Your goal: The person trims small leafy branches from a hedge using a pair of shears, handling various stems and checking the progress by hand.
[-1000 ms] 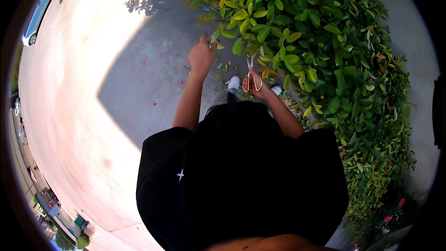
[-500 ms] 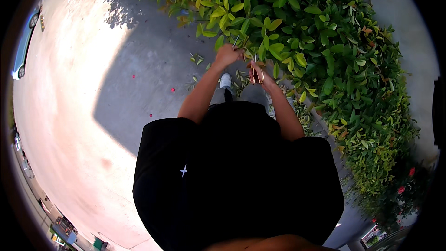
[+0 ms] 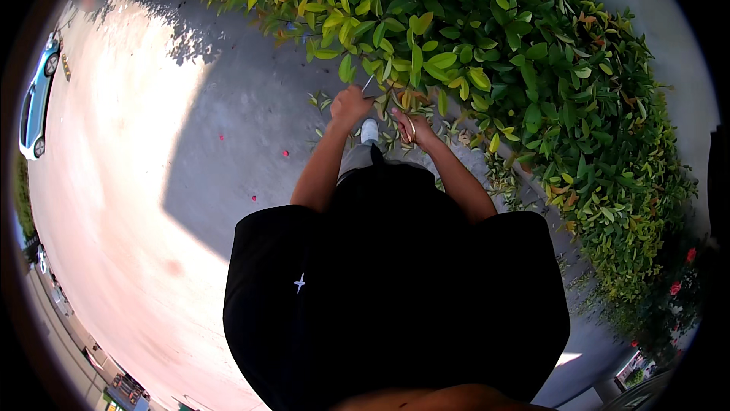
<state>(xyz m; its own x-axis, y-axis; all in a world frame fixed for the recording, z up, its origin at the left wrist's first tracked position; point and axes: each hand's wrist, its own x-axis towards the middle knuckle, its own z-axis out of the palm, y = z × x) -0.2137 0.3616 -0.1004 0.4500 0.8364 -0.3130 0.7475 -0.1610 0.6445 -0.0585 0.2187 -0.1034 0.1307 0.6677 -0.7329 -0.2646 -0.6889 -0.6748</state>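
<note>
In front of me, at the near edge of a leafy green hedge (image 3: 464, 53), both my hands are closed. My left hand (image 3: 349, 106) grips a thin, straight, greyish thing (image 3: 368, 83) that juts up past the fingers; its kind is too small to make out. To its right, my right hand (image 3: 417, 131) is wrapped round scissors with gold-coloured handles (image 3: 411, 131). Their blades are hard to tell from the leaves behind. A small gap separates the hands, and the hedge's lowest leaves hang just beyond them.
Cut leaves (image 3: 502, 175) litter the ground along the hedge foot. My white shoe (image 3: 369, 131) stands below my hands. Red petals (image 3: 286, 153) dot the shaded grey pavement (image 3: 220, 175). A light blue car (image 3: 38, 103) is parked far left; red flowers (image 3: 675, 288) grow at the right.
Both hands have drawn back from the hedge leaves and shifted a little left, each keeping its hold. The scissor blades showed more plainly before. The view has turned slightly.
</note>
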